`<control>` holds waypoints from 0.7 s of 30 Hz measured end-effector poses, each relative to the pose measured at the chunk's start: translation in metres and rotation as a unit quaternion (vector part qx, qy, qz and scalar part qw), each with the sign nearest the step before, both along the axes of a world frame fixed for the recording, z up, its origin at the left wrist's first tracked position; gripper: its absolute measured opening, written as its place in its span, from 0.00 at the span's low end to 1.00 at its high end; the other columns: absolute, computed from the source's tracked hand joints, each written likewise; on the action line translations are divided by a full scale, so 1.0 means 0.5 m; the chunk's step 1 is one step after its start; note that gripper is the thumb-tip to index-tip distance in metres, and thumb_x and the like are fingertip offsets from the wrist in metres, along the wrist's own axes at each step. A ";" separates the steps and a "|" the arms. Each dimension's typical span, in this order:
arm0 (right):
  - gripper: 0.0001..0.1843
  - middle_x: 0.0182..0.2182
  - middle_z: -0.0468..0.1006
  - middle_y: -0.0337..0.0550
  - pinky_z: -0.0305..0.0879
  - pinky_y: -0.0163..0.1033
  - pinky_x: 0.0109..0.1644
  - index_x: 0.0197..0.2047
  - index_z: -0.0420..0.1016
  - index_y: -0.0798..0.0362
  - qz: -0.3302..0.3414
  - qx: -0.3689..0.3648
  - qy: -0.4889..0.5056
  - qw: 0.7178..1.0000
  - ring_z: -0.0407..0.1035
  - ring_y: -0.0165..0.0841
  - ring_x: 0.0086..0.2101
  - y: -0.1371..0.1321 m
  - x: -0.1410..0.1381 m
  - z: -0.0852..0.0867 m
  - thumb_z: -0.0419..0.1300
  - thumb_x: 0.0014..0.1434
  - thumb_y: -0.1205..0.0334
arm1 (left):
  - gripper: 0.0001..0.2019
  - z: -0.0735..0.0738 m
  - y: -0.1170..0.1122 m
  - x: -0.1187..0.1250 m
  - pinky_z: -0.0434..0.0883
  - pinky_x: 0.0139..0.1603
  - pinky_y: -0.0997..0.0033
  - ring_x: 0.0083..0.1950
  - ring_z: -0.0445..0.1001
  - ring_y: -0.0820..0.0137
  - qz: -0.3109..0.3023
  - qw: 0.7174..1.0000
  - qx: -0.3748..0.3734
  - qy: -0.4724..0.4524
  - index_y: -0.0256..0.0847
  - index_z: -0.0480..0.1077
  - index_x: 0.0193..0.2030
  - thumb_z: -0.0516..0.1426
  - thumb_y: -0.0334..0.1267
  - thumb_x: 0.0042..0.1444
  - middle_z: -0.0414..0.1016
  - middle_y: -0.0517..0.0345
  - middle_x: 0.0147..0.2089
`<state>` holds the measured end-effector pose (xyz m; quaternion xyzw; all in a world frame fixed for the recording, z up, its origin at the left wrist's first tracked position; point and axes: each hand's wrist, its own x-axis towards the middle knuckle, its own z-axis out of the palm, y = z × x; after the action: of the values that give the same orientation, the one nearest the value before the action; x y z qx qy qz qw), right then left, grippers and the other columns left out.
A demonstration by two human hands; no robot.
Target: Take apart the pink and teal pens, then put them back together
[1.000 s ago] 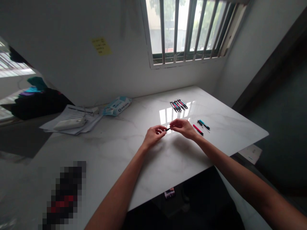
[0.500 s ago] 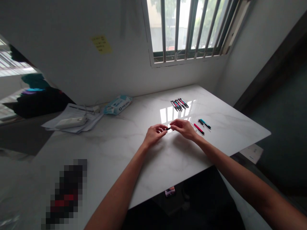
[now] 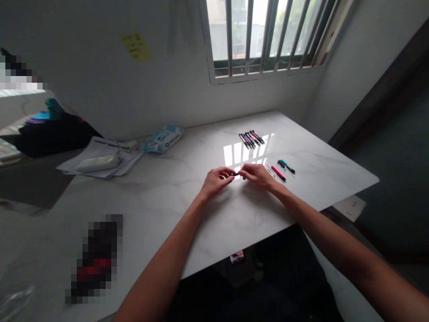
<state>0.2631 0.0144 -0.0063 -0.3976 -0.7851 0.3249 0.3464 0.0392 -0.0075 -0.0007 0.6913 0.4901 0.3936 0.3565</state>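
Both hands meet over the middle of the shiny white marble table (image 3: 174,210). The left hand (image 3: 217,180) and the right hand (image 3: 258,175) each pinch one end of a small dark pen piece (image 3: 236,174). Near the right hand lie a pink pen (image 3: 278,173) and a teal pen (image 3: 287,166).

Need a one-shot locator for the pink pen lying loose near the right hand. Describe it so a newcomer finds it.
Start at the white marble table under the barred window and find the right hand. Just beyond it, toward the table's right edge, lie two loose pens. The pink pen is the one nearer the hand; its neighbour, the teal pen, lies farther out, and the bundled pens sit nearer the window.
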 end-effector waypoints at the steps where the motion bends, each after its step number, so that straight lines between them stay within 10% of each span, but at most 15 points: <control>1: 0.18 0.26 0.79 0.38 0.59 0.35 0.32 0.31 0.78 0.52 0.001 0.001 -0.003 1.000 0.67 0.29 0.26 -0.001 0.000 0.001 0.60 0.67 0.50 | 0.12 0.001 0.000 0.000 0.74 0.40 0.68 0.37 0.79 0.66 -0.001 1.000 -0.004 -0.005 0.41 0.83 0.41 0.67 0.45 0.53 0.85 0.51 0.40; 13: 0.16 0.28 0.82 0.39 0.62 0.37 0.34 0.37 0.84 0.49 0.001 0.023 -0.029 0.999 0.72 0.32 0.28 -0.051 -0.008 0.034 0.61 0.68 0.49 | 0.22 0.009 -0.002 0.007 0.76 0.51 0.66 0.45 0.81 0.66 0.029 0.949 -0.129 -0.286 0.40 0.77 0.46 0.72 0.47 0.46 0.81 0.54 0.43; 21: 0.11 0.33 0.84 0.44 0.73 0.42 0.40 0.47 0.82 0.50 -0.223 0.089 -0.101 0.966 0.78 0.38 0.31 -0.077 0.180 0.025 0.63 0.65 0.56 | 0.22 0.017 -0.002 -0.003 0.77 0.52 0.63 0.51 0.83 0.62 0.032 0.943 -0.128 -0.304 0.46 0.69 0.48 0.68 0.55 0.54 0.79 0.55 0.53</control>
<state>0.3529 -0.0243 0.0061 -0.5611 -0.7333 0.1267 0.3624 0.0380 -0.0086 0.0077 0.4712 0.4260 0.5303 0.5615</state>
